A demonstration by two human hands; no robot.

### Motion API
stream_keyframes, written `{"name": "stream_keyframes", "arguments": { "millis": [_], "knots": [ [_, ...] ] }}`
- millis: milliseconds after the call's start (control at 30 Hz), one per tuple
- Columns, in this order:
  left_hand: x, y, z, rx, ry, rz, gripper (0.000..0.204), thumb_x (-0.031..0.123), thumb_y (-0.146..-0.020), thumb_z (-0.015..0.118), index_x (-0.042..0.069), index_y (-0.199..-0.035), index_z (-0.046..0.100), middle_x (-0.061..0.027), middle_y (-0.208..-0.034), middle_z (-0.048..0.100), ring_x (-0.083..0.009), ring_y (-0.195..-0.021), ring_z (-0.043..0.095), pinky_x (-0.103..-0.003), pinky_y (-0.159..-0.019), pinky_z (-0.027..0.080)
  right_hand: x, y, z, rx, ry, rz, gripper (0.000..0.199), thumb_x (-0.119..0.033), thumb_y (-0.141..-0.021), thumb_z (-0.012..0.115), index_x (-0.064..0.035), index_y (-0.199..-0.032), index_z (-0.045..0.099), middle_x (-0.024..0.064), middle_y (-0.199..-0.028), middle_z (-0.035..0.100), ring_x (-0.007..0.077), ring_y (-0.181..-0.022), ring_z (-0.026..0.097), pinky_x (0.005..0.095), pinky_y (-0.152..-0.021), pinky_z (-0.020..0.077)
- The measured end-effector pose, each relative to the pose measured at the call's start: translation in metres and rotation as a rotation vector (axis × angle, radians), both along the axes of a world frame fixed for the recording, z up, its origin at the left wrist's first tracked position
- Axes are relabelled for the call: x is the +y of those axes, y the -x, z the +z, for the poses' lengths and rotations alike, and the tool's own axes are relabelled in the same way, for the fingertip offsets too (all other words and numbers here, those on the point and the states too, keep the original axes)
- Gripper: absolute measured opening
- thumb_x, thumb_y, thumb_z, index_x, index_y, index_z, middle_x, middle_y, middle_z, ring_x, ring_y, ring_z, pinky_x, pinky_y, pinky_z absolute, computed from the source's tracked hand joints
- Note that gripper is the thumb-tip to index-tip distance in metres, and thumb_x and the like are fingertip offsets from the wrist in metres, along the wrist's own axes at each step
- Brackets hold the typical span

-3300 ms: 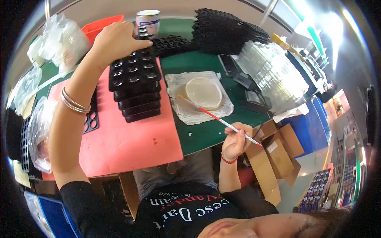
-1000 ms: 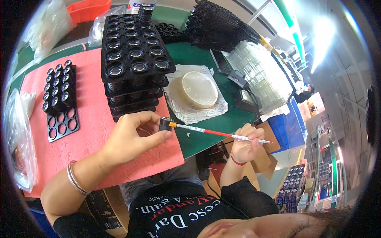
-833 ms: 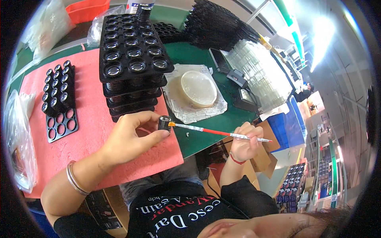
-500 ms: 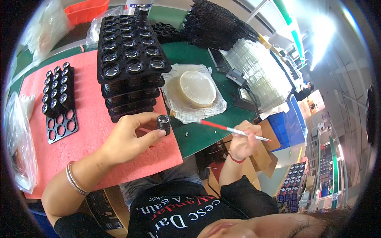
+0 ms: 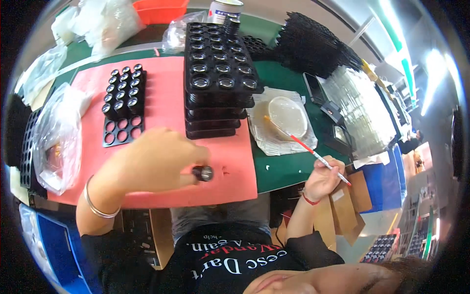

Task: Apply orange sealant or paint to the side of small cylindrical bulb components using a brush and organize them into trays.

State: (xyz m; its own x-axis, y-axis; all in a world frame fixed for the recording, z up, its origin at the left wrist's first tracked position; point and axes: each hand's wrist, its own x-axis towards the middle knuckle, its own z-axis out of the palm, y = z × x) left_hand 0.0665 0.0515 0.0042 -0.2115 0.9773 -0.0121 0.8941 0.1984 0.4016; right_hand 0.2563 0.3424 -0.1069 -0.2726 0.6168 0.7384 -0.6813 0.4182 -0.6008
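My left hand [image 5: 152, 159], blurred by motion, is closed on a short black lens barrel [image 5: 203, 173] tipped sideways with its glass end to the right, above the pink foam mat [image 5: 230, 188]. In my right hand [image 5: 323, 180] is a thin red and white brush [image 5: 313, 153], pinched between thumb and fingers. Its tip lies over the left part of a round, pale tub [image 5: 293, 119] standing on crumpled printed paper [image 5: 264, 142]. On the left of the mat is a black rack [image 5: 109, 138] with several lens barrels upright in it and open holes at its near end.
Stacked black trays [image 5: 220, 105] of lenses rise at the mat's far edge, a metal can [image 5: 225, 11] behind them. Clear trays [image 5: 360, 105], a phone [image 5: 313, 87] and dark trays [image 5: 313, 46] crowd the right. Plastic bags [image 5: 61, 142] lie at left.
My left hand has turned over, tipping the lens barrel from upright to sideways. The brush's tip has risen toward the tub's left part. The whole view has shifted, so the table appears further right.
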Motion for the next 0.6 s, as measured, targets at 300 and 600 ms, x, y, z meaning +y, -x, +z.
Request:
{"name": "stream_keyframes", "arguments": {
  "millis": [300,600],
  "knots": [
    [-0.069,0.054,0.002,0.016,-0.054,0.758,0.020,0.012,-0.061,0.068,-0.002,-0.074,0.061,-0.0136,-0.061,0.060,-0.0245,-0.058,0.060,-0.033,-0.056,0.045,-0.005,0.004,-0.001,-0.030,-0.023,-0.011,0.019,-0.019,-0.086,0.038,-0.0018,-0.082,0.045,0.0112,-0.065,0.048,0.0178,-0.061,0.043,0.0276,-0.057,0.0363],
    [-0.060,0.060,-0.023,0.295,-0.127,0.822,0.022,0.016,-0.059,0.069,-0.003,-0.065,0.059,-0.0172,-0.060,0.058,-0.0302,-0.058,0.059,-0.036,-0.055,0.047,-0.005,0.004,-0.004,-0.051,-0.052,-0.046,0.021,-0.022,-0.087,0.040,-0.0029,-0.084,0.047,0.0089,-0.064,0.046,0.0160,-0.060,0.043,0.0253,-0.053,0.0337]
  ]
}}
